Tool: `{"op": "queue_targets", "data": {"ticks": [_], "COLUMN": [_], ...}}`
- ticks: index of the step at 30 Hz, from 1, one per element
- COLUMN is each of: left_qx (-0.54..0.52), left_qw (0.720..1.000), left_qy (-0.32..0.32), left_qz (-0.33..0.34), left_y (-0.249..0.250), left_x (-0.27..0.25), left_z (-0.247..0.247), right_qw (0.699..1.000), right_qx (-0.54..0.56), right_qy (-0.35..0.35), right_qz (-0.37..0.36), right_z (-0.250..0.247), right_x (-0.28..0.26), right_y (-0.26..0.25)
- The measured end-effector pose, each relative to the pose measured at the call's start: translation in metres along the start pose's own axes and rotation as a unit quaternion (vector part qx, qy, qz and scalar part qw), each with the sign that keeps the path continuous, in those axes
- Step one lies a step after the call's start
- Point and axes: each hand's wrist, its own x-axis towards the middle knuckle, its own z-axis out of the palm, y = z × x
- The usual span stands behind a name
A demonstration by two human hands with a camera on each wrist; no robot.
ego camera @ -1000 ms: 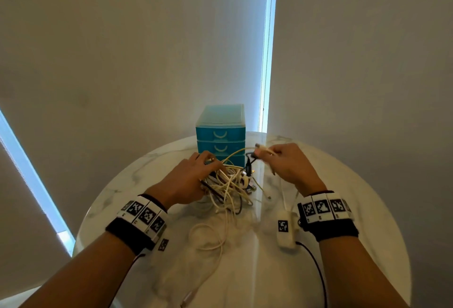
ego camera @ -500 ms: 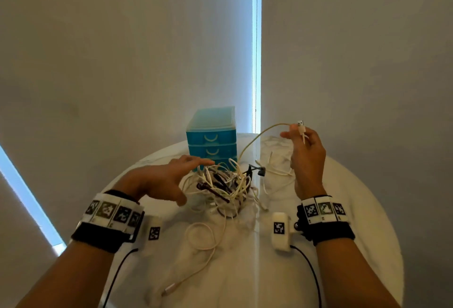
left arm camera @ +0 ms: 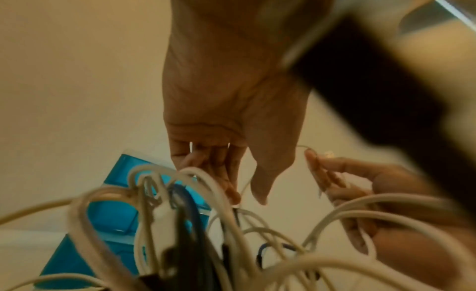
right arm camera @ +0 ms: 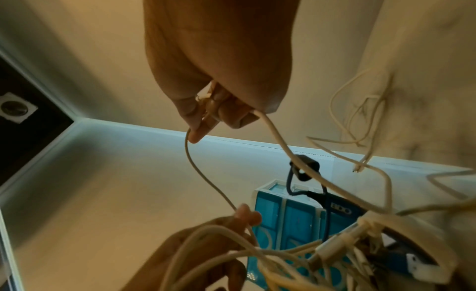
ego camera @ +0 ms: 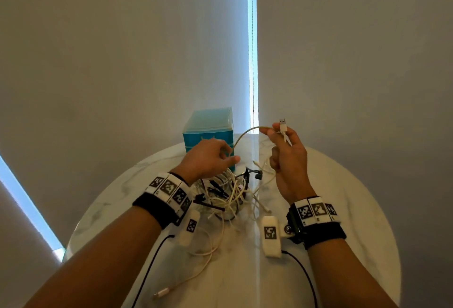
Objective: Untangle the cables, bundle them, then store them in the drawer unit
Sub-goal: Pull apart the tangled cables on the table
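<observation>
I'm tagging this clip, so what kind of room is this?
Probably a home or small office corner: a round marble-look table, plain window blinds with daylight at the edges, and a small blue drawer unit.

No words, brands or numbers can be read anywhere; the black-and-white square codes on both wristbands (ego camera: 169,188) and the white wrist pods (ego camera: 270,233) carry no readable text.

right hand (right arm camera: 219,71): raised, fingers curled, pinching white cable (right arm camera: 206,179) near its plug | cable: arcs down to left hand (right arm camera: 206,250) | left hand: fingertips on the same cable beside the tangled cables (right arm camera: 335,254) | drawer unit (right arm camera: 283,214): blue, behind tangle | black cable (right arm camera: 304,169): looped among the white ones
</observation>
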Motion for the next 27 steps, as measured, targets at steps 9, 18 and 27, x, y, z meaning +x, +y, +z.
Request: {"op": "queue_targets", "data": {"ticks": [9, 18, 27], "left_qx": [-0.146, -0.270, -0.381], "left_qw": [0.982, 0.947, 0.864], "left_qy": [0.106, 0.173, 0.326], "left_qz": [-0.048, -0.018, 0.038], "left_y": [-0.028, -0.013, 0.014], "left_x": [0.012, 0.002, -0.004], "left_z": [-0.017, -0.043, -0.072], "right_qw": [0.960, 0.938, 0.932], "right_qx": [-0.222, -0.250, -0.287], "right_qy": [-0.122, -0.214, -0.210], "right_qz": [0.120, 0.108, 0.075], "right_z": [0.010, 0.018, 0.008], "right_x": [-0.019, -0.025, -0.022], "right_y": [0.015, 0.018, 0.017]}}
